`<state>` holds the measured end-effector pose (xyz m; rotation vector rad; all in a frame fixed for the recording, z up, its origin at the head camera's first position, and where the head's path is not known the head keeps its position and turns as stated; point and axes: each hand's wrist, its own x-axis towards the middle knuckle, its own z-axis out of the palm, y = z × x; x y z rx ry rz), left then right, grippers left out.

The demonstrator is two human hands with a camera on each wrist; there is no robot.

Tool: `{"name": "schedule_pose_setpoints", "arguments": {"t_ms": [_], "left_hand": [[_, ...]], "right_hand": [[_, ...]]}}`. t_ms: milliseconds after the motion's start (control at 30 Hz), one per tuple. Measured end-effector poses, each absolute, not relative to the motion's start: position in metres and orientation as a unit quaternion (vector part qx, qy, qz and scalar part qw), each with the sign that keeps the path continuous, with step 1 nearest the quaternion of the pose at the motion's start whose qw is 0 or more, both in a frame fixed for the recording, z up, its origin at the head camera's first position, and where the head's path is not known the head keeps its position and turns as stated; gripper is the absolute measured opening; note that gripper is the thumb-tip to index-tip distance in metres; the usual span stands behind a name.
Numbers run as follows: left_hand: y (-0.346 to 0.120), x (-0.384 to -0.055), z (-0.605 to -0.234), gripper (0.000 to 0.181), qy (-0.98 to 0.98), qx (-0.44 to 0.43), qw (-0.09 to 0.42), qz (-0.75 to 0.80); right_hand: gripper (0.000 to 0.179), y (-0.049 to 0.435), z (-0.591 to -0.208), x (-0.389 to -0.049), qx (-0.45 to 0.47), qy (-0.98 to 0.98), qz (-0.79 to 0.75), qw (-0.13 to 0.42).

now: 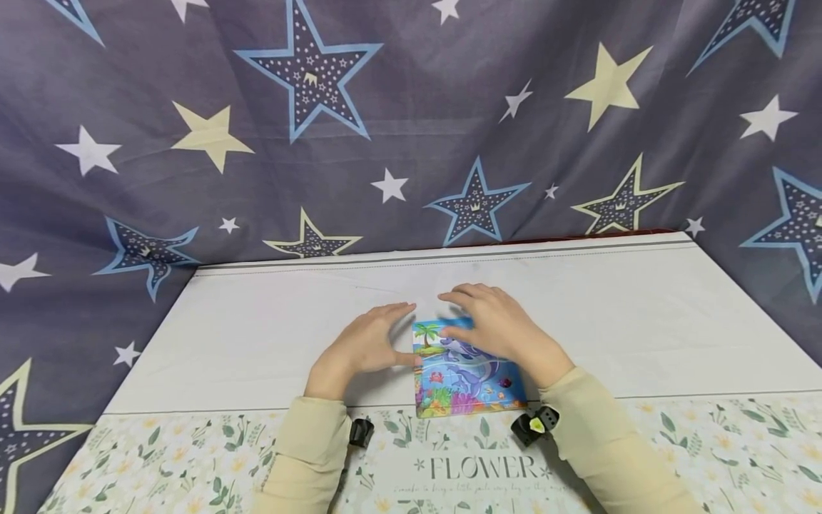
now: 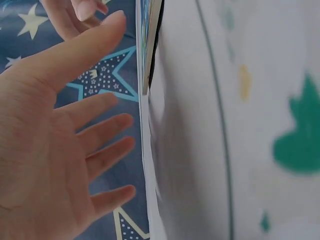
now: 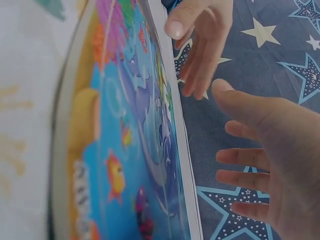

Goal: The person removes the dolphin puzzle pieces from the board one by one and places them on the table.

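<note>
From the left side and across the top of the frame there hung a dark curtain (image 1: 401,114) with printed stars. Below it spread a white cloth (image 1: 257,335) with a floral band. Left of the lower centre was the left hand (image 1: 364,341), coming out of a cream sleeve (image 1: 311,439); its fingers were extended and grasped nothing, and the thumb tip was over the left edge of the picture board (image 1: 472,378). This board, which showed dolphins, a palm tree and a crab, lay on the cloth, a little below and right of the frame's centre. Over its upper right part was the right hand (image 1: 497,323), its grip also released. At the lower right was the other sleeve (image 1: 610,446), beside a black wrist device (image 1: 528,427).
</note>
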<state>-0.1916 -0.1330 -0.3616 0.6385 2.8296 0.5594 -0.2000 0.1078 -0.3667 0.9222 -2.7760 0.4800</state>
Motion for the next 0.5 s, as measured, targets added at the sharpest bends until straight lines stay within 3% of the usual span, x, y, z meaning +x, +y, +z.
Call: {"name": "schedule_pose_setpoints", "arguments": {"t_ms": [500], "left_hand": [[-0.130, -0.185, -0.365, 0.085, 0.959, 0.202, 0.125, 0.155]], "right_hand": [[0.053, 0.090, -0.373, -0.201, 0.288, -0.925, 0.245, -0.031]]}}
